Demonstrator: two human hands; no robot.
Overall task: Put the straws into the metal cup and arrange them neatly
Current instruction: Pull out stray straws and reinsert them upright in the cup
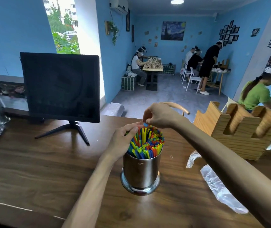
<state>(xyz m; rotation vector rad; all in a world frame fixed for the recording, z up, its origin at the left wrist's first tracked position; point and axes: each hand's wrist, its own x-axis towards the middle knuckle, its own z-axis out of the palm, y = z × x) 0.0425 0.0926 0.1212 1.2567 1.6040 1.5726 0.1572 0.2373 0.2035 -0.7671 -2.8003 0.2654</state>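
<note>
Already standing in 1 metal cup (141, 171) near the middle of the table (32, 162): a dense bundle of straws (146, 143), blue, yellow, green, orange and red, far too many and too tightly packed to count. Fanned out above the rim, most tips roughly level, a few yellow ones poking higher at the back.

Left hand (124, 142) curled against the left side of the bundle, fingers wrapped around the outer straws just above the rim. Right hand (157, 116) hovering over the far edge, thumb and fingertips pinching the top of 1 blue straw (146, 124).

Probably very light, thin-walled plastic: smooth, a little slippery, springy, easily kinked if squeezed hard. Best taken near the top ends with a soft pinch for single straws, or cupped loosely around the whole bunch for levelling. Cup likely rigid and steady on its flared base, though polished and slick.

Also on the table: 1 dark monitor (60, 86), 1 wooden holder (240, 129), crumpled clear plastic wrap (217, 183).
</note>
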